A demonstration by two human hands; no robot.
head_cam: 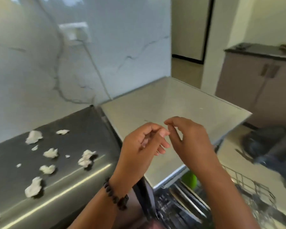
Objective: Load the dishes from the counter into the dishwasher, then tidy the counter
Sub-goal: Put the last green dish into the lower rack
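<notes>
head view | left hand and right hand raised close together over the pale counter, fingers loosely curled, nothing seen held | crumpled white scraps scattered on the steel surface at left | dishwasher rack pulled out below, a green object seen in it
</notes>
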